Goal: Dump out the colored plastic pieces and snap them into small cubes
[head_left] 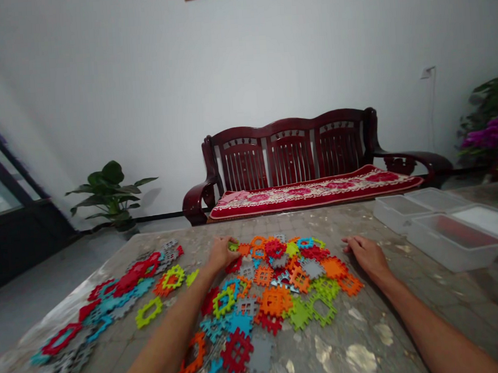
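Observation:
A loose pile of plastic interlocking building tiles [275, 301] in orange, red, green, blue and grey lies mid-table, their edges toothed. At the far left edge of this pile my left hand [222, 252] has its fingers closed on a small green tile [233, 246]. My right hand [366, 254] rests on the tabletop to the right of the pile, fingers loosely apart and holding nothing. Nearest to it are an orange tile [335, 267] and others at the pile's right edge. Left of my left forearm lie a green frame tile [148, 312] and a yellow-green ring-shaped tile [173, 277].
A long row of overlapping tiles [123, 286] runs along the table's left side. Clear plastic boxes [441, 247] stand on the right. Beyond the table [353, 338] are a dark red wooden bench [292, 155] and a potted plant [113, 196].

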